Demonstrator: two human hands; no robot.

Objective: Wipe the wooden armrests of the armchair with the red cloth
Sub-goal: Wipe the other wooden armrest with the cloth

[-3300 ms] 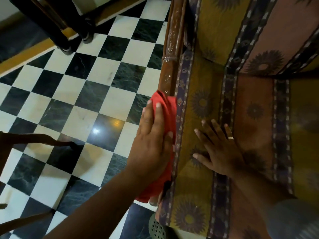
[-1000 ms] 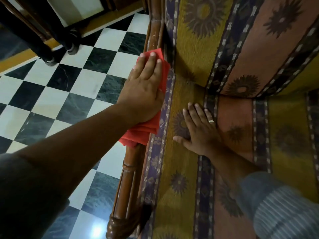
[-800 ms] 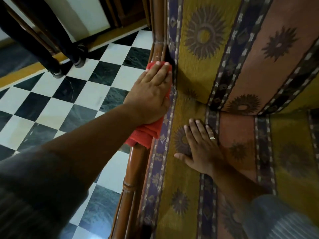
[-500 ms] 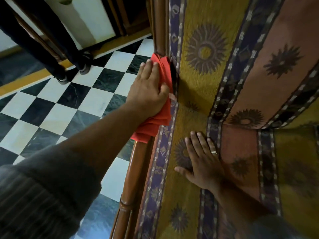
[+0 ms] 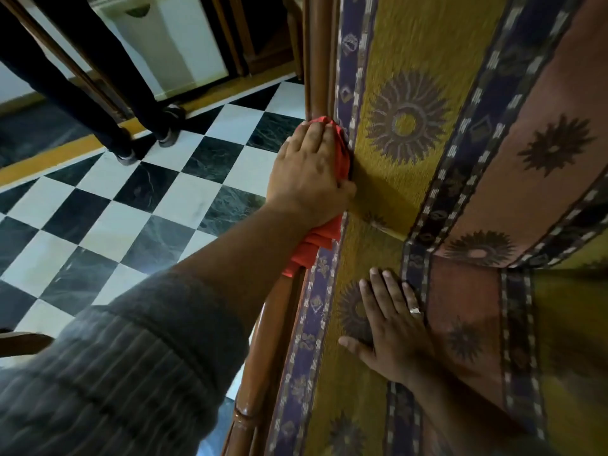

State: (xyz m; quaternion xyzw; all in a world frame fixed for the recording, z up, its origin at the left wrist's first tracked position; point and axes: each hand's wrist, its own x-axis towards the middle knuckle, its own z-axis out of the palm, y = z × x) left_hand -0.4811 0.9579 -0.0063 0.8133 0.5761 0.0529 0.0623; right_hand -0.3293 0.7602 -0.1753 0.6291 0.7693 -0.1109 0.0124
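Against the far armrest (image 5: 317, 77), a bunched red cloth (image 5: 312, 245) is gripped by the left hand (image 5: 307, 176); the right hand (image 5: 394, 330) is laid flat, fingers spread, on the seat (image 5: 362, 406).

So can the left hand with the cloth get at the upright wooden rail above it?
Probably yes: the left hand already presses the red cloth on the wooden rail, and the wood above looks bare.

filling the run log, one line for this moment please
left hand pressing red cloth on armrest | right hand flat on seat
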